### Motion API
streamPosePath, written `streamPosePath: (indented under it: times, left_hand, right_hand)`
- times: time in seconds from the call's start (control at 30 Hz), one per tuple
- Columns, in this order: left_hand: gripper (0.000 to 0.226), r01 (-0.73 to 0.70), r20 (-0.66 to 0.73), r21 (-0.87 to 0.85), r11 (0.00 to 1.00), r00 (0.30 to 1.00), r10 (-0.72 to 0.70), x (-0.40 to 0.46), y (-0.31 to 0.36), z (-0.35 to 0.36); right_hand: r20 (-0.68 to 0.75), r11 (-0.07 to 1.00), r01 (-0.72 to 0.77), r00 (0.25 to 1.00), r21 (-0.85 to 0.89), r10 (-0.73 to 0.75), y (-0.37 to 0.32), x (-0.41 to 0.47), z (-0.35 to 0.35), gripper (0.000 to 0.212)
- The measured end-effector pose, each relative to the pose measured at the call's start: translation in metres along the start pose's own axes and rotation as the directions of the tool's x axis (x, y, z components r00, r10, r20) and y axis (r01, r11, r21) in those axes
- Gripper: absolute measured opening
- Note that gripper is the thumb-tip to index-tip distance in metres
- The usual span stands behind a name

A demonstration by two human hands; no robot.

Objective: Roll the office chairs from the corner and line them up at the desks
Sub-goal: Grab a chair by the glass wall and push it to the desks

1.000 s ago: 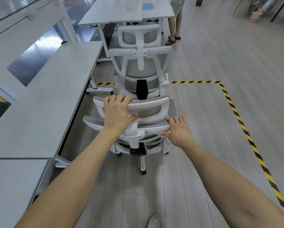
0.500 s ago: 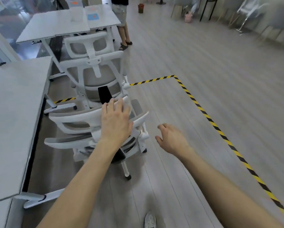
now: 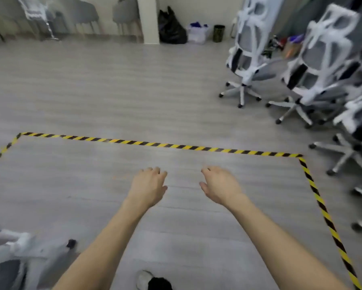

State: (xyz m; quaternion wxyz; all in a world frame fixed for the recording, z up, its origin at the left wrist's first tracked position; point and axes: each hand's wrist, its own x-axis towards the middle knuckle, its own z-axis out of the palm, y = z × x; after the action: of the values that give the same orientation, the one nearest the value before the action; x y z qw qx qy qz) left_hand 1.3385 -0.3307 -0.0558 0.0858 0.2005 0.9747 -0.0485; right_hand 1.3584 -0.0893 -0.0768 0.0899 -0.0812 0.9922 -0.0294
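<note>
White office chairs cluster far right; left hand and right hand hover apart, empty

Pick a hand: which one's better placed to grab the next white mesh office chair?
Right, probably. The white mesh office chairs cluster at the far right, beyond the yellow-black floor tape, on the side of the right hand. Left hand is farther away. Both are empty and open.

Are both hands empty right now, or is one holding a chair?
Both empty. The left hand and right hand hang open over bare floor, fingers loosely spread, touching nothing. The nearest office chairs stand apart at the right.
</note>
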Motion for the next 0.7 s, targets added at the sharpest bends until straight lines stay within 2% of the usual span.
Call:
streamPosePath:
  times: [0.1,0.17,0.27,0.47,0.7]
  left_hand:
    - [0.039,-0.232,-0.022,0.068,0.97,0.972,0.234,0.039,0.128,-0.012]
    - [0.041,-0.388,-0.016,0.098,0.916,0.92,0.392,0.058,0.225,-0.018]
    - [0.044,-0.542,0.0,0.112,0.833,0.838,0.546,0.07,0.356,-0.027]
    - [0.041,-0.776,0.03,0.193,0.6,0.616,0.787,0.087,0.563,-0.044]
    - [0.037,-0.918,0.039,0.247,0.311,0.33,0.943,0.127,0.8,-0.052]
  right_hand:
    - [-0.016,0.977,-0.215,0.976,0.011,0.215,0.11,-0.088,0.002,0.037]
    - [0.001,0.928,-0.372,0.928,0.015,0.372,0.18,-0.161,0.006,0.034]
    - [-0.014,0.842,-0.539,0.842,0.033,0.54,0.267,-0.258,0.011,0.028]
    - [-0.019,0.571,-0.808,0.575,0.145,0.818,0.394,-0.395,0.021,0.027]
    - [-0.025,0.281,-0.938,0.282,0.205,0.959,0.532,-0.522,0.049,0.026]
